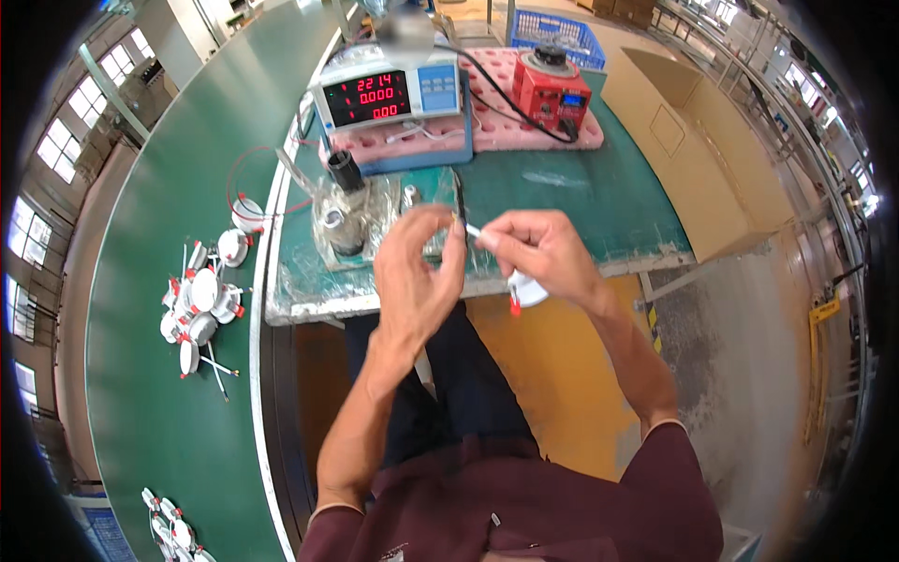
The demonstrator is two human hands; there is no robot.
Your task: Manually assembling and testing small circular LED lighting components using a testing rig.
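Observation:
My right hand (548, 250) pinches a short white cable (475, 230). A round white downlight with a red clip (527, 291) hangs just below that hand. My left hand (412, 272) meets it over the bench's front edge, thumb and fingertips closed at the cable's far end. A thin black lead (460, 192) runs down to those fingertips; what exactly they grip is too small and blurred to tell. Left of my left hand, a plastic-wrapped fixture (348, 234) stands on the bench, with a black cylinder (345, 172) behind it.
A power meter (440, 86) with red digits and a red transformer box (551, 92) sit on pink foam (493, 70) at the back. Several downlights (206, 290) lie on the green conveyor (140, 309) at left. A cardboard box (693, 150) stands right.

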